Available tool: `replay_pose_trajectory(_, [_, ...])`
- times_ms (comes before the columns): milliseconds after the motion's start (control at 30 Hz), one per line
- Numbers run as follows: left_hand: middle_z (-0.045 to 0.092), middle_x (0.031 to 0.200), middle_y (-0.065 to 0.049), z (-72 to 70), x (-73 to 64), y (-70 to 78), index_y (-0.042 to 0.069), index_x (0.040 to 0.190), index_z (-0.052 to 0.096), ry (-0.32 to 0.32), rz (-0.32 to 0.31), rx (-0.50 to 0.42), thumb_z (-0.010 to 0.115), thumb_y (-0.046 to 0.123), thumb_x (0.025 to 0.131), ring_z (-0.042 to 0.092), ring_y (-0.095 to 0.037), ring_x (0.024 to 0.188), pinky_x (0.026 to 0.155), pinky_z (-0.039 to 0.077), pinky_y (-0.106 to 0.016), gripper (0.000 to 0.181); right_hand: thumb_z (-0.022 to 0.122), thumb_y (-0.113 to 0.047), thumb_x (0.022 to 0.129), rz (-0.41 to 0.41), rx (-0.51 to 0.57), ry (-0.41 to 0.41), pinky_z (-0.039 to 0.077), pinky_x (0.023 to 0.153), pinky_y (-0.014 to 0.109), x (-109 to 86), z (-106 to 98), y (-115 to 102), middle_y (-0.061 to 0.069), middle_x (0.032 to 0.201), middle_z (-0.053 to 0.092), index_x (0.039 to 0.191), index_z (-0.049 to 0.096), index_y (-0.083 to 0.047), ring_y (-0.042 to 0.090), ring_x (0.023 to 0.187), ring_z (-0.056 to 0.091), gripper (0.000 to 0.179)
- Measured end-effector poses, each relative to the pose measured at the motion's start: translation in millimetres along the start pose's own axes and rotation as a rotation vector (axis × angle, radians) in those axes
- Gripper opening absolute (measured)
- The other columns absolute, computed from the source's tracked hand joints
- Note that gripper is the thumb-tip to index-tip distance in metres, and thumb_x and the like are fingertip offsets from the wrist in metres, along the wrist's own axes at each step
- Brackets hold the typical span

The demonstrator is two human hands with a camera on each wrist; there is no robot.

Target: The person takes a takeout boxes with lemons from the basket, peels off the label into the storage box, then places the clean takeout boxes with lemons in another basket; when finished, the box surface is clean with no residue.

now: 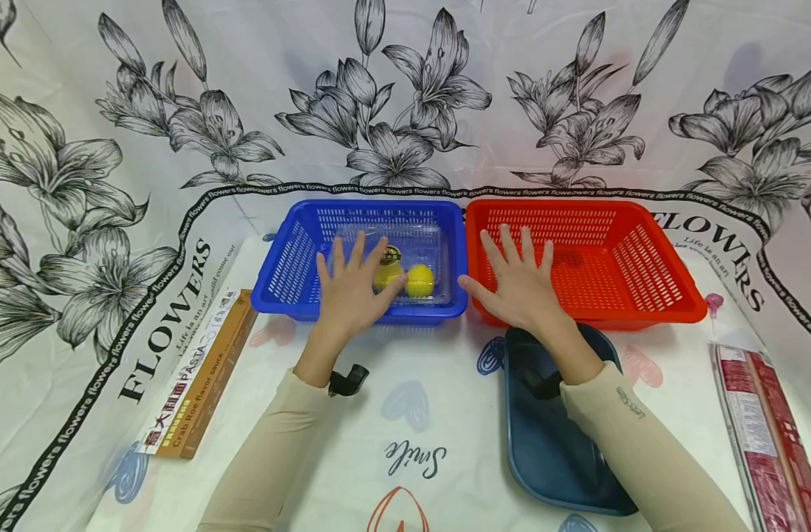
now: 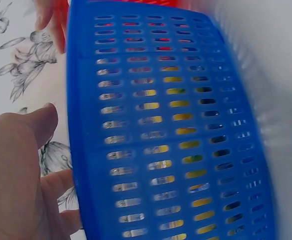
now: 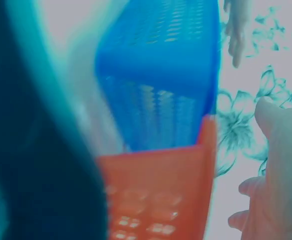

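The blue basket [image 1: 432,312] lies under the left hand [image 1: 354,288], a clear plastic box [image 1: 419,242] inside it, beneath and just right of the fingers. Two yellow fruits [image 1: 419,281] show through the box near the thumb; the writing on its round dark label [image 1: 390,256] is too small to read. The red basket [image 1: 645,316] lies under the right hand [image 1: 521,288]. Both hands hold nothing, their fingers spread wide and palms down; whether any fingertip touches a rim, I cannot tell.

Behind the right fingers, under the wrist, sits a dark blue tray [image 1: 545,465]. Well left of the left fingers, a brown-and-white carton [image 1: 199,369] reads "意大利面 PASTA" and "Crab Roe flavor sauce". Well right of the right fingers is a red packet [image 1: 764,436] with illegible print. The cloth [image 1: 379,414] says "Smile" behind the hands, "FLOWERS" on both sides, and a black band [image 1: 379,190] beyond the fingertips repeats "flowers".
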State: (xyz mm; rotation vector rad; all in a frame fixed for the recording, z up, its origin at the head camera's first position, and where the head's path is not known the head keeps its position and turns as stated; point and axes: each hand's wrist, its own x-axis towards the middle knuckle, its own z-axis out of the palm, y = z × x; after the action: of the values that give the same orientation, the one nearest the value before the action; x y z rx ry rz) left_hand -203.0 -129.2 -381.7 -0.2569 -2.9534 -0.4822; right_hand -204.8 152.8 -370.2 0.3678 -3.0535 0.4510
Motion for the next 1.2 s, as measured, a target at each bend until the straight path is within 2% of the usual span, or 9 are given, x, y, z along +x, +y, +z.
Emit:
replay_pose_trajectory(200, [0.013,0.172,-0.012,-10.5,-2.2,-6.9,0.032,0.162,0.026,0.016,-0.007,-0.049,0.041,0.073,0.096,-0.005,-0.047,0.157,0.12,-0.007,-0.073,0.079,0.037,-0.08,0.092,-0.047,0.063,-0.042,-0.018,0.118,0.071,9.9,-10.8,-22.4,0.014,0.172,0.002,0.165,0.005,-0.028,0.044,0.158,-0.009,0.095])
replay_pose_trajectory(367, [0.018,0.17,-0.014,-19.1,-4.4,-15.5,0.027,0.159,0.036,0.063,-0.028,-0.098,0.044,0.068,0.098,0.0,-0.049,0.157,0.119,-0.003,-0.075,0.074,0.041,-0.076,0.094,-0.085,0.162,-0.065,-0.011,0.121,0.071,19.3,-13.7,-36.7,0.013,0.172,0.012,0.165,0.015,-0.026,0.042,0.159,-0.001,0.091])
replay_pose_trajectory(567, [0.036,0.162,-0.02,-25.0,-9.9,-35.5,0.019,0.149,0.051,0.186,-0.087,-0.163,0.052,0.061,0.098,0.015,-0.049,0.155,0.118,0.004,-0.077,0.066,0.051,-0.064,0.097,-0.13,0.347,-0.114,0.019,0.123,0.066,30.0,-13.9,-49.4,0.011,0.166,0.033,0.162,0.027,-0.018,0.037,0.154,0.027,0.083])
replay_pose_trajectory(700, [0.048,0.151,-0.02,-24.8,-18.2,-56.3,0.016,0.141,0.06,0.298,-0.151,-0.222,0.059,0.05,0.098,0.029,-0.045,0.149,0.118,0.005,-0.076,0.056,0.059,-0.055,0.097,-0.132,0.451,-0.129,0.043,0.112,0.059,37.2,-11.1,-54.6,0.015,0.155,0.049,0.159,0.035,-0.016,0.035,0.14,0.049,0.077])
replay_pose_trajectory(800, [0.054,0.143,-0.02,-22.9,-26.8,-72.6,0.013,0.135,0.065,0.37,-0.201,-0.257,0.063,0.042,0.097,0.038,-0.044,0.141,0.117,0.005,-0.076,0.048,0.064,-0.049,0.096,-0.148,0.455,-0.135,0.05,0.105,0.055,41.5,-8.8,-58.5,0.019,0.146,0.056,0.158,0.038,-0.013,0.035,0.13,0.057,0.076])
replay_pose_trajectory(867, [0.056,0.138,-0.021,-21.8,-32.8,-82.4,0.011,0.131,0.067,0.407,-0.231,-0.273,0.065,0.038,0.096,0.042,-0.044,0.137,0.118,0.007,-0.074,0.044,0.066,-0.047,0.095,-0.153,0.432,-0.144,0.049,0.105,0.055,43.5,-7.7,-61.5,0.02,0.145,0.057,0.157,0.038,-0.012,0.036,0.128,0.058,0.076])
replay_pose_trajectory(1000, [0.055,0.14,-0.024,-20.6,-44.1,-98.0,0.008,0.129,0.068,0.437,-0.298,-0.293,0.067,0.034,0.094,0.043,-0.046,0.136,0.116,0.017,-0.069,0.043,0.069,-0.047,0.093,-0.143,0.355,-0.149,0.039,0.107,0.06,47.2,-3.7,-65.2,0.019,0.144,0.057,0.156,0.041,-0.011,0.036,0.13,0.056,0.078])
replay_pose_trajectory(1100, [0.047,0.147,-0.026,-18.8,-50.4,-106.5,0.008,0.131,0.066,0.421,-0.359,-0.331,0.066,0.035,0.095,0.038,-0.046,0.14,0.113,0.025,-0.066,0.046,0.073,-0.046,0.09,-0.121,0.307,-0.144,0.032,0.102,0.061,49.8,-0.4,-65.1,0.017,0.144,0.057,0.154,0.043,-0.012,0.034,0.13,0.054,0.078])
replay_pose_trajectory(1200, [0.044,0.146,-0.026,-15.6,-54.6,-113.4,0.009,0.134,0.064,0.397,-0.416,-0.393,0.065,0.039,0.095,0.036,-0.044,0.139,0.111,0.03,-0.064,0.049,0.079,-0.043,0.085,-0.113,0.279,-0.147,0.026,0.105,0.062,52.0,2.1,-65.1,0.017,0.145,0.055,0.154,0.044,-0.014,0.033,0.132,0.05,0.082])
